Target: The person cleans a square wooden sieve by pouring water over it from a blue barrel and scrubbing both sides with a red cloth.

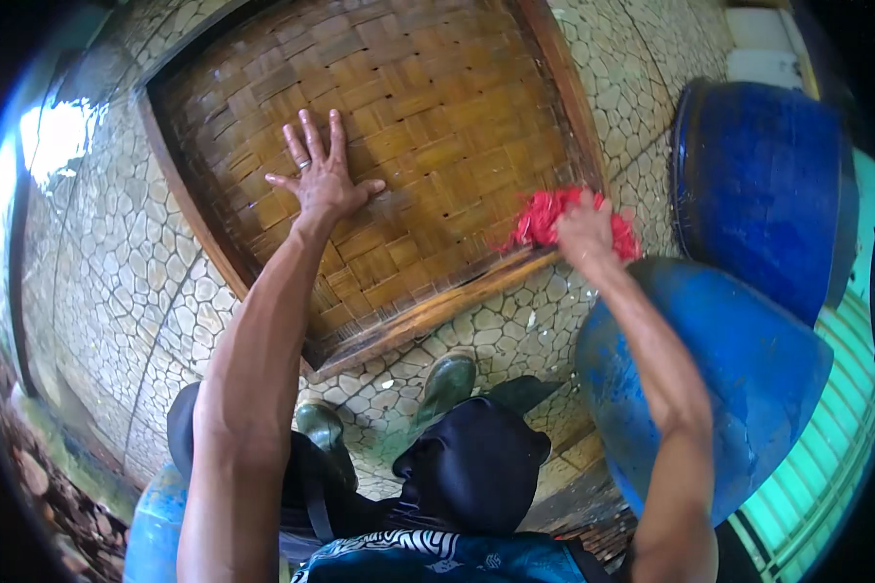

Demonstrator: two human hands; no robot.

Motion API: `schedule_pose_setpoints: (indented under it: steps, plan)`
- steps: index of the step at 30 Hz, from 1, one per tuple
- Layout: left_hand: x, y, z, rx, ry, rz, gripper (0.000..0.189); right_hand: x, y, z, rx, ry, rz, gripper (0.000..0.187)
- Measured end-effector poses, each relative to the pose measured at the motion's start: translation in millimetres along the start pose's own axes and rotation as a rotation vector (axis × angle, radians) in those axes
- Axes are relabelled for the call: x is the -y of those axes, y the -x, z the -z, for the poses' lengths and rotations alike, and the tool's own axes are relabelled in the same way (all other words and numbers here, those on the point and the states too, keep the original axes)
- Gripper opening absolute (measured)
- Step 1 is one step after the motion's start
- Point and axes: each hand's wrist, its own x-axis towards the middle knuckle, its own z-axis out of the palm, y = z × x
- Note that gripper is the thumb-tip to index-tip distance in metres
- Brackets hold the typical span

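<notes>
A large woven bamboo tray (437, 146) with a raised wooden frame lies on the floor before me, its surface wet and glossy. My left hand (323, 171), wearing a ring, rests flat on the weave with its fingers spread. At the tray's near right corner, my right hand (587, 226) grips a bunched red scrubbing mesh or stringy cloth (543, 218) against the frame. The fingertips of that hand are partly hidden in the red material.
Blue plastic drums (758, 189) stand at the right, one (714, 364) close under my right arm. Another blue container (157, 525) is at the lower left. Green boots (448, 382) stand on the wet stone-patterned floor (138, 240). Green slatted crates (824, 430) lie at the far right.
</notes>
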Motion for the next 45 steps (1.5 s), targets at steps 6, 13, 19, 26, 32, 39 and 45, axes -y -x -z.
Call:
schedule_pose_setpoints:
  steps: [6,13,19,26,32,39,45]
  plan:
    - [29.6,-0.2,-8.2,-0.051,0.005,-0.043,0.127,189.8,43.4,83.6,0.09,-0.41,0.457,0.025]
    - [29.7,-2.6,-4.6,-0.056,0.008,-0.123,0.129,101.7,31.5,46.5,-0.065,-0.437,0.327,0.025]
    - [37.5,17.8,-13.9,-0.286,0.002,-0.182,0.103,-8.6,24.8,-15.0,-0.607,-0.369,-0.045,0.029]
    - [0.1,190.9,-105.8,0.026,-0.054,-0.672,0.048,94.7,65.4,-110.1,-1.046,-1.793,-1.096,0.04]
    - [-9.2,198.8,-91.5,0.04,-0.044,-0.625,0.04,162.6,90.5,-85.7,-0.351,-3.004,-0.895,0.038]
    - [-65.9,251.9,73.6,0.138,0.049,-0.626,0.029,124.9,160.5,4.5,-0.09,-3.472,-0.492,0.04]
    - [-166.1,344.4,332.9,0.23,0.317,-0.298,0.031,31.9,253.1,199.4,-0.589,-3.589,0.014,0.046]
